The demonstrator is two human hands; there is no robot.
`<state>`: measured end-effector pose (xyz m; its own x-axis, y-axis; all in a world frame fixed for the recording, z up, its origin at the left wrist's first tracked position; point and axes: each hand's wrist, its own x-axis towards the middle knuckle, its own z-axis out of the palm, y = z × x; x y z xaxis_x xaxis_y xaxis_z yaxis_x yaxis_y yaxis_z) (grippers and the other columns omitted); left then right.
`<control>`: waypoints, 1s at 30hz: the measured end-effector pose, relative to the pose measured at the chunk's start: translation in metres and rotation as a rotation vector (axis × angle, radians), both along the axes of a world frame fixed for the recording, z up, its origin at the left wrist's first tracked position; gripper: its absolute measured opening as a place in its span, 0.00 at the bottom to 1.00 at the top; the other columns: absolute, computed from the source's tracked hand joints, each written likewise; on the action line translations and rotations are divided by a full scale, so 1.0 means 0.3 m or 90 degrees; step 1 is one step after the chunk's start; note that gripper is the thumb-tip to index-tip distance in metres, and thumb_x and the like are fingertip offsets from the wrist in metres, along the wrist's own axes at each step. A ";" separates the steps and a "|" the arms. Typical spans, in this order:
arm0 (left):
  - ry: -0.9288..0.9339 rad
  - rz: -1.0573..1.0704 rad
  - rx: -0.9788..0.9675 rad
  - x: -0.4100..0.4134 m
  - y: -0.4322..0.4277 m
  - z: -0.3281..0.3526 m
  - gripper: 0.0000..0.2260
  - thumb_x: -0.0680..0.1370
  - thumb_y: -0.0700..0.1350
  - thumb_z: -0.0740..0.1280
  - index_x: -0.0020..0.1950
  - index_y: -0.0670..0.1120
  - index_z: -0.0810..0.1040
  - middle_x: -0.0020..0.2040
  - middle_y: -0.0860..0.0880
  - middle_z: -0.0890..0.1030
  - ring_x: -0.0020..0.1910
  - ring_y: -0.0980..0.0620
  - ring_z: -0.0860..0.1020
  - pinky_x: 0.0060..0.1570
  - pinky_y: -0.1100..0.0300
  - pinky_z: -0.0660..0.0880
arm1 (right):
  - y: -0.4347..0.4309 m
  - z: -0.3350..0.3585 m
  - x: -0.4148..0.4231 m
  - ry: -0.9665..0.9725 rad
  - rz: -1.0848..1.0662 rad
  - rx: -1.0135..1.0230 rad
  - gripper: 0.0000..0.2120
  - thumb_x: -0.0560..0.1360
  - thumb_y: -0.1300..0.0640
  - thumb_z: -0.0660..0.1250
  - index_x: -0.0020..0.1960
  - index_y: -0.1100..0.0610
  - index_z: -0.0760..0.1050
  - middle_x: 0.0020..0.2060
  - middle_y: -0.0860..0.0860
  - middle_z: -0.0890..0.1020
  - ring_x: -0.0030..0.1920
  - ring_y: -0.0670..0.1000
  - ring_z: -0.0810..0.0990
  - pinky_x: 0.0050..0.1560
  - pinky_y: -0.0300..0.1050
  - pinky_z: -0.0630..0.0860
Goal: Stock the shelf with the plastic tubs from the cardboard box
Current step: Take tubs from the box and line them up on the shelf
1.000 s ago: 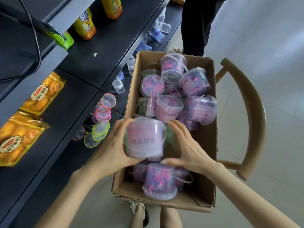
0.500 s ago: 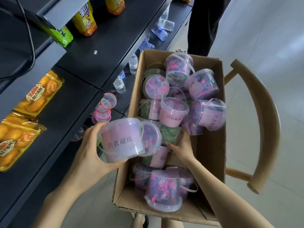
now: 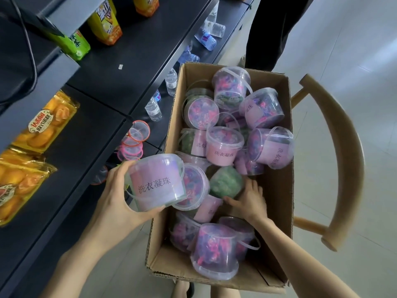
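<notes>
My left hand point(image 3: 113, 196) grips a clear plastic tub with a pink label point(image 3: 155, 182), held at the left edge of the cardboard box point(image 3: 277, 211). The box holds several more tubs of pink and purple beads point(image 3: 224, 147). My right hand point(image 3: 250, 200) reaches into the box and curls round a tub with green contents point(image 3: 225, 184) lying on its side. The dark shelf point(image 3: 71, 160) lies to the left, level with the held tub.
Yellow snack packs point(image 3: 46, 123) lie on the shelf at the left. Drink cartons point(image 3: 105, 24) stand on a higher board. Water bottles point(image 3: 153, 108) and loose coloured lids point(image 3: 135, 140) sit lower down. A wooden chair point(image 3: 348, 160) carries the box. A person in dark clothes point(image 3: 272, 29) stands behind.
The left hand took the labelled tub alone and moved it left, out over the box edge. The right hand let go and reached down into the box onto the green tub.
</notes>
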<state>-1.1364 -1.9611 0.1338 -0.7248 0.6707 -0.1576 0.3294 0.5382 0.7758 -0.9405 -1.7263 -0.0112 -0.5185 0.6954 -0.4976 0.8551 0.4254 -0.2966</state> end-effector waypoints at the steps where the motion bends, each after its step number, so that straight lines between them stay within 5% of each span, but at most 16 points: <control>1: -0.002 0.004 -0.003 0.002 0.001 0.001 0.46 0.56 0.63 0.73 0.70 0.53 0.61 0.64 0.60 0.65 0.62 0.64 0.66 0.58 0.67 0.67 | -0.003 0.003 0.020 -0.023 -0.009 -0.009 0.42 0.64 0.37 0.71 0.68 0.57 0.61 0.62 0.55 0.69 0.60 0.59 0.68 0.56 0.54 0.70; 5: 0.000 0.008 -0.021 0.010 0.004 -0.002 0.48 0.55 0.64 0.73 0.71 0.50 0.61 0.64 0.58 0.65 0.63 0.55 0.68 0.59 0.55 0.70 | 0.010 0.027 0.038 -0.121 0.067 0.005 0.37 0.69 0.39 0.67 0.69 0.58 0.60 0.64 0.56 0.67 0.63 0.59 0.65 0.58 0.55 0.68; 9: -0.005 0.005 -0.035 0.022 0.009 -0.007 0.49 0.55 0.64 0.73 0.72 0.48 0.61 0.65 0.54 0.66 0.65 0.50 0.67 0.61 0.50 0.70 | 0.002 0.034 -0.030 -0.027 0.183 0.145 0.40 0.64 0.46 0.75 0.68 0.62 0.63 0.61 0.61 0.70 0.57 0.64 0.73 0.47 0.56 0.75; 13: -0.008 -0.003 -0.038 0.031 0.006 -0.012 0.49 0.55 0.64 0.73 0.72 0.49 0.60 0.65 0.55 0.66 0.65 0.52 0.66 0.61 0.53 0.69 | 0.007 0.035 -0.106 0.035 0.354 0.045 0.36 0.71 0.53 0.70 0.74 0.55 0.57 0.71 0.58 0.59 0.71 0.61 0.58 0.65 0.60 0.65; 17: -0.016 0.002 -0.025 0.036 -0.005 -0.009 0.49 0.55 0.64 0.73 0.72 0.51 0.60 0.65 0.59 0.64 0.64 0.62 0.65 0.60 0.58 0.67 | 0.059 -0.013 -0.099 0.084 0.538 0.092 0.25 0.60 0.54 0.78 0.56 0.56 0.78 0.55 0.53 0.79 0.60 0.56 0.77 0.51 0.53 0.79; 23: 0.003 0.001 -0.020 0.040 -0.029 -0.003 0.47 0.56 0.64 0.73 0.71 0.51 0.61 0.65 0.61 0.65 0.62 0.67 0.65 0.56 0.73 0.66 | 0.093 0.011 -0.147 0.105 0.567 0.151 0.19 0.53 0.56 0.80 0.42 0.56 0.79 0.39 0.51 0.80 0.43 0.56 0.81 0.36 0.48 0.78; 30: 0.019 0.020 0.012 0.041 -0.062 0.052 0.42 0.55 0.63 0.73 0.66 0.62 0.61 0.61 0.65 0.66 0.59 0.65 0.67 0.51 0.75 0.68 | 0.115 0.096 -0.066 0.189 0.494 0.117 0.12 0.67 0.58 0.74 0.46 0.58 0.73 0.44 0.53 0.76 0.49 0.56 0.77 0.34 0.49 0.78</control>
